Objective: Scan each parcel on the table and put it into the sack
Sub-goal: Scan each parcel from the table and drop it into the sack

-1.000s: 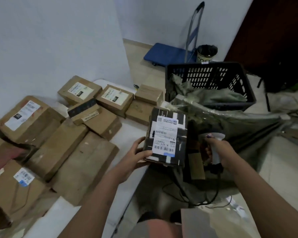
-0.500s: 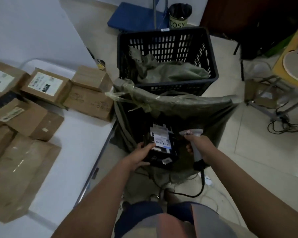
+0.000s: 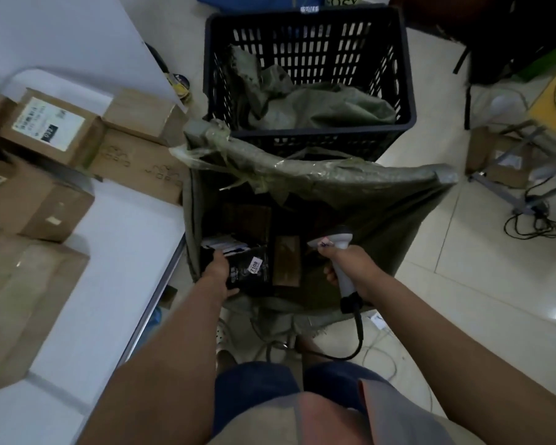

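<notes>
— Black parcel [image 3: 249, 268] is down inside the sack [image 3: 382, 200], near-left corner, with our left hand [image 3: 217, 271] curled round its near edge. We'd say we're mid-drop.

— And our right hand [image 3: 350, 261]?

— Wrapped fully round the scanner [image 3: 341, 252] handle, hovering over the sack mouth, right of the parcel.

— So the scan looks done for this one?

— We judge so. Next we let go with the left hand, lift it clear of the rim, and reach left to the boxes [image 3: 45, 200] waiting on the tabletop [image 3: 109, 284].

— Anything awkward?

— Other parcels already lie in there; this one should settle beside them.
</notes>
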{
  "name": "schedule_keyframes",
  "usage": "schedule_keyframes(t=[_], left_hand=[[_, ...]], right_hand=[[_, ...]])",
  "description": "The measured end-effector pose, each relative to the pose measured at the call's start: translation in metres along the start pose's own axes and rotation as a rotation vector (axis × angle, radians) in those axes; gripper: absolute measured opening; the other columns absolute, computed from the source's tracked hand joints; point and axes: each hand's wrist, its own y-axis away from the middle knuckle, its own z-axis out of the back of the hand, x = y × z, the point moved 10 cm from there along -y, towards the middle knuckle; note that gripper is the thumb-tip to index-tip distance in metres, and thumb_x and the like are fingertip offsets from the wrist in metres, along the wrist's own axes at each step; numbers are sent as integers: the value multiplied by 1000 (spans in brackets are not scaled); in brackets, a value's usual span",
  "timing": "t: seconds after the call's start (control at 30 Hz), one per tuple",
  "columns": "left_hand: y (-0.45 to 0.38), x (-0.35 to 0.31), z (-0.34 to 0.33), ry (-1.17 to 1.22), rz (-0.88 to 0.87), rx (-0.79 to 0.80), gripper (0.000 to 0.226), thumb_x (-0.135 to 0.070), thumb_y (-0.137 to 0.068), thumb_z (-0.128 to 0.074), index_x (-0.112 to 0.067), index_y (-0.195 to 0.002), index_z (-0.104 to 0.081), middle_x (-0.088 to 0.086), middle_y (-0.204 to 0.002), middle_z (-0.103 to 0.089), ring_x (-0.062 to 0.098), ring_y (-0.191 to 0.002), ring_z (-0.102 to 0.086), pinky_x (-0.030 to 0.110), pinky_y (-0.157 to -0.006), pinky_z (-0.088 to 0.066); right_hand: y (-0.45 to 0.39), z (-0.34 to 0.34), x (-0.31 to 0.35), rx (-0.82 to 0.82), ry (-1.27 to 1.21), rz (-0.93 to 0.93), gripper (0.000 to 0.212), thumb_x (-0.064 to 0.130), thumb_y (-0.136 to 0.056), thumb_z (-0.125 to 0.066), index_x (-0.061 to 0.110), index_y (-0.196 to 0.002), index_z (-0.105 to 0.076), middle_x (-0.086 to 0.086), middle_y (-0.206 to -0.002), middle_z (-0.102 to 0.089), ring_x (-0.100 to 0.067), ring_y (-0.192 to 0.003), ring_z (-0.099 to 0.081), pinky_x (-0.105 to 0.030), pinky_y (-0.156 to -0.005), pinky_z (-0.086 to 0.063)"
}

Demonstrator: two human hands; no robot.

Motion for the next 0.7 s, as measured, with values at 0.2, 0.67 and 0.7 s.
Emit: schedule_keyframes(t=[0.2,0.67,0.7], left_hand=[[6,28,38,419,218,-31,50,-54,-98,-36,-12,-122,-49,16,-116,-51,40,-125,-47,47,-90,-54],[-6,-18,-24,849,147,265,58,-32,-107,-38,2,-153,-24,19,-157,-27,49,-139,-34,45,-95,-52],[-5,-19,-26,823,140,253,57,-29,-107,-38,4,-152,-23,20,-156,-28,51,-137,-34,48,-99,-50]], right_hand=[[-3,-6,7,22,-1,-3,21,29,-96,-60,8,-97,-60,-8,-72,-61,-17,-62,-58,-27,-58,-46],[-6,-26,2,26,26,-3,22,26,-95,-62,4,-95,-62,-8,-66,-60,-16,-55,-57,-27,-54,-46],[-6,-27,3,21,27,-3,22,26,-94,-63,4,-95,-62,-9,-66,-59,-17,-55,-57,-27,-54,-46]])
